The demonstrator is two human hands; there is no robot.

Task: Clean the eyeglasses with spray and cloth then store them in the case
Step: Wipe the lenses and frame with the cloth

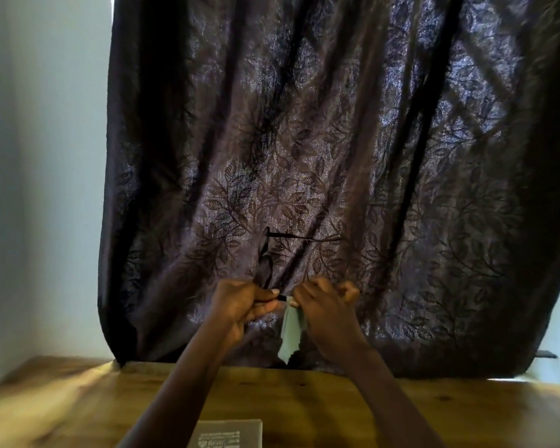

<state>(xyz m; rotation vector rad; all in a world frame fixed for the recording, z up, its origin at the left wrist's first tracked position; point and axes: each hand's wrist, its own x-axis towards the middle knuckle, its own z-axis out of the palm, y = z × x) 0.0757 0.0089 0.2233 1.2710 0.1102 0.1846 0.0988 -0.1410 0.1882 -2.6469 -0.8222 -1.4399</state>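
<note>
I'm in the wiping step. My left hand (243, 302), just left of centre, is clenched round one arm of the eyeglasses (265, 260). It holds them up in the air, with the lenses edge-on to me at 12 o'clock from my knuckles and the other arm sticking out toward 3 o'clock. My right hand (324, 302), just beside the left, pinches the pale green cloth (293, 331) against the frame where the two hands meet, and the loose end hangs down toward 6 o'clock. The lenses look dark against the backdrop, so I can't judge how clean they are.

I reckon the next move is to work the cloth up over each lens, both faces, with light pressure and a steady left grip so the hinge isn't strained. Then I'd fold the arms and find the case.

At 6 o'clock, closest to me, a flat grey printed thing (227, 434) lies on the wooden table (78, 399). It may be the case or a packet, but it's cut off by the edge. No spray bottle is in view. Beyond the table a dark leaf-patterned curtain (337, 124) hangs across most of the view, and a pale wall (39, 156) is at 9 o'clock.
</note>
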